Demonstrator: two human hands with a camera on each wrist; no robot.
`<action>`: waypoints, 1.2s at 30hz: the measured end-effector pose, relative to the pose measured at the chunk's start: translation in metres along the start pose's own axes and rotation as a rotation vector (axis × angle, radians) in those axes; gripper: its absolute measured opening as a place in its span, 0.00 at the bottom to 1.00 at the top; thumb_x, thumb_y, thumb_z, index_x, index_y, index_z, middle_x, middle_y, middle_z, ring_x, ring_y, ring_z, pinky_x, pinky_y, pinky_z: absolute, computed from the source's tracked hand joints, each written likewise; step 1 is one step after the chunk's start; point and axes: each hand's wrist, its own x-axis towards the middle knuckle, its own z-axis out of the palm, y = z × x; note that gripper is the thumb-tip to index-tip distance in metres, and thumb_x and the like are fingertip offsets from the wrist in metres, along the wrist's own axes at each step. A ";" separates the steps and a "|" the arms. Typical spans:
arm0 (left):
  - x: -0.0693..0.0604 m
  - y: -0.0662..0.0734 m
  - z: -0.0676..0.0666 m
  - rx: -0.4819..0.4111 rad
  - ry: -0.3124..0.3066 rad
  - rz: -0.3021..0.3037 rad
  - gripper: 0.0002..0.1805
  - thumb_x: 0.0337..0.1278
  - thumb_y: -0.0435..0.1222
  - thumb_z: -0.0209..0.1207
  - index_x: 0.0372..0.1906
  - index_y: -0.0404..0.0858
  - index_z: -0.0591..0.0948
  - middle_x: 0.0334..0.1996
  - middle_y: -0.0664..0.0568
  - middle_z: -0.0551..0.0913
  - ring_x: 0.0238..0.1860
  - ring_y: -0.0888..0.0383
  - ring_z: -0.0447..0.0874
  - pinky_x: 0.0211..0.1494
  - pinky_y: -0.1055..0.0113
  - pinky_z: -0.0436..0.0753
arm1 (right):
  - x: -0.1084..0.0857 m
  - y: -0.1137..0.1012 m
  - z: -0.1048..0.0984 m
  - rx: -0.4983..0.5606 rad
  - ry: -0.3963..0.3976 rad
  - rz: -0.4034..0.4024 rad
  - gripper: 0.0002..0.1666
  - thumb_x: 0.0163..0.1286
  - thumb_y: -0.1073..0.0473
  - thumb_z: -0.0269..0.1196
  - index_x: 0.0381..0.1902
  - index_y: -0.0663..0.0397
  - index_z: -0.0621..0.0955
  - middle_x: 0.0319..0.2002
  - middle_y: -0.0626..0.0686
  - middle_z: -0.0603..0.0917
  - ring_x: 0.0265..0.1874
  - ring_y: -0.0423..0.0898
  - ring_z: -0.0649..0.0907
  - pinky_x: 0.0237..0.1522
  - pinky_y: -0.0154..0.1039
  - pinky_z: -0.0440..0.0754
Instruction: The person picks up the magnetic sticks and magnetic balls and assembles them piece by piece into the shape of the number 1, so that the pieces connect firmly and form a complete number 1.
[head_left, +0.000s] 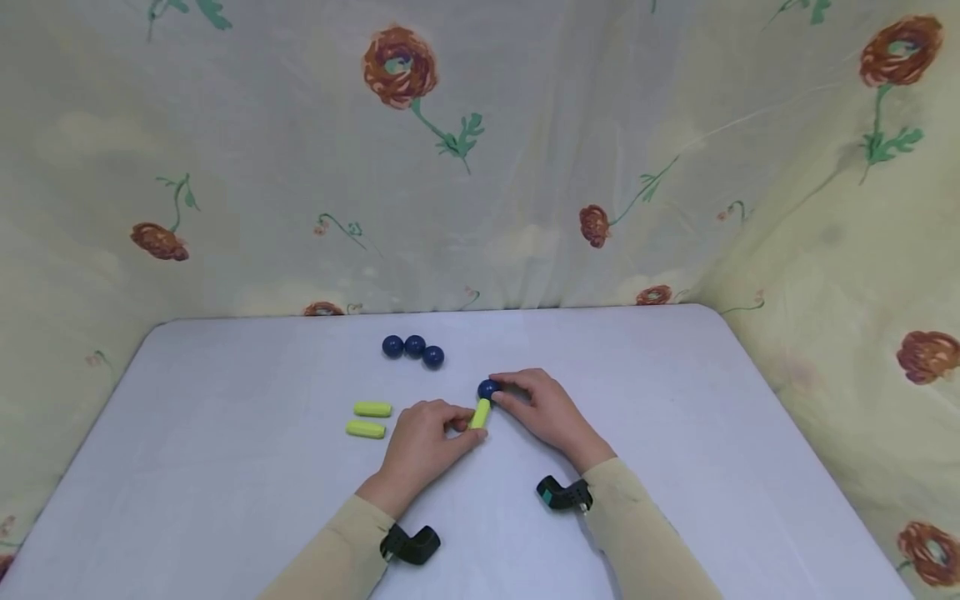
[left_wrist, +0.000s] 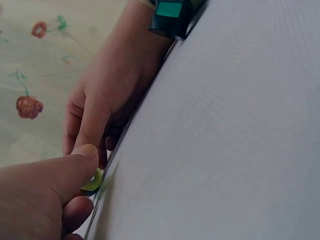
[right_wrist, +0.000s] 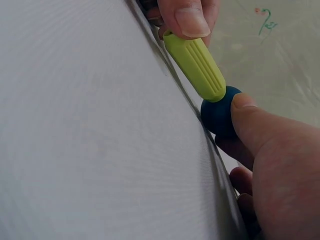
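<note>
Between thumb and fingers, my left hand [head_left: 426, 440] pinches a yellow-green ribbed rod [right_wrist: 196, 66] by its near end. A dark blue ball [right_wrist: 218, 114] is pinched by my right hand [head_left: 546, 410]. The rod's far end touches the ball; whether they are joined I cannot tell. In the left wrist view only the rod's round end [left_wrist: 93, 181], with a hole in it, shows beside the left thumb. Left of my left hand lie two more yellow-green rods, an upper rod [head_left: 372, 409] and a lower rod [head_left: 366, 429].
Farther back on the white table [head_left: 247, 467] sit three blue balls, a left ball [head_left: 393, 347], a middle ball [head_left: 415, 347] and a right ball [head_left: 433, 357], close together. A flowered cloth [head_left: 525, 167] hangs behind the table and along its sides.
</note>
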 end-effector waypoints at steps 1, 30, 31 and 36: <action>0.000 0.000 0.000 0.006 -0.001 0.001 0.20 0.53 0.55 0.69 0.45 0.48 0.89 0.26 0.69 0.78 0.28 0.62 0.70 0.37 0.64 0.68 | 0.000 0.000 0.000 -0.002 -0.001 -0.003 0.24 0.70 0.37 0.60 0.60 0.35 0.81 0.53 0.43 0.81 0.57 0.45 0.77 0.59 0.51 0.73; 0.030 -0.047 -0.100 0.003 -0.039 -0.215 0.22 0.60 0.49 0.66 0.55 0.42 0.83 0.45 0.52 0.82 0.49 0.51 0.79 0.50 0.54 0.78 | 0.005 0.004 0.005 -0.004 0.001 0.024 0.26 0.68 0.36 0.62 0.59 0.36 0.82 0.54 0.42 0.81 0.58 0.44 0.77 0.60 0.47 0.73; 0.033 -0.051 -0.103 0.000 -0.042 -0.225 0.23 0.61 0.49 0.66 0.56 0.41 0.82 0.47 0.50 0.82 0.50 0.50 0.79 0.51 0.54 0.77 | 0.004 0.004 0.005 -0.003 0.001 0.025 0.26 0.68 0.35 0.62 0.59 0.36 0.82 0.54 0.42 0.81 0.58 0.44 0.77 0.60 0.47 0.73; 0.051 -0.066 -0.110 0.010 -0.095 -0.261 0.29 0.61 0.48 0.65 0.64 0.41 0.77 0.55 0.45 0.79 0.53 0.46 0.78 0.54 0.50 0.76 | 0.002 0.005 0.002 -0.006 0.010 0.029 0.24 0.67 0.36 0.63 0.58 0.36 0.83 0.53 0.41 0.82 0.57 0.43 0.77 0.59 0.47 0.73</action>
